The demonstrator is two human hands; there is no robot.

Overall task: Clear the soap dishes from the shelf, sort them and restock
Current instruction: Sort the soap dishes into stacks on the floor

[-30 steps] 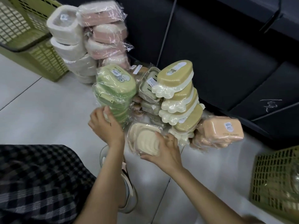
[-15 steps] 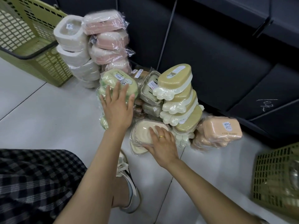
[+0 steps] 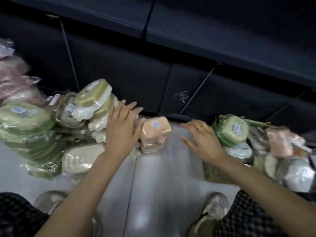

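Both hands empty, fingers spread: left hand [image 3: 120, 129] over the yellow soap-dish stack [image 3: 95, 106], right hand [image 3: 202, 139] beside the green basket [image 3: 213, 171]. Wrapped peach soap dishes [image 3: 154, 132] on floor btwn them.

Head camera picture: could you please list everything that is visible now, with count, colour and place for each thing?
Green soap dishes: one wrapped stack, count unclear, floor at far left.
Pink soap dishes: blurred wrapped pile, upper left.
Yellow-and-cream soap dishes: one stack, count unclear, left of centre.
Beige soap dish: one, wrapped, floor in front of the stacks.
Peach soap dishes: small stack, centre, between the hands.
Basket: one, olive green, right, holding mixed wrapped dishes.
Round green dish: one, on top in the basket.
Shelf: black, behind everything.
Floor: pale grey tiles.
Shoes: two, grey, bottom.
Left hand: open, beside the peach stack.
Right hand: open, ring on a finger, at the basket's edge.
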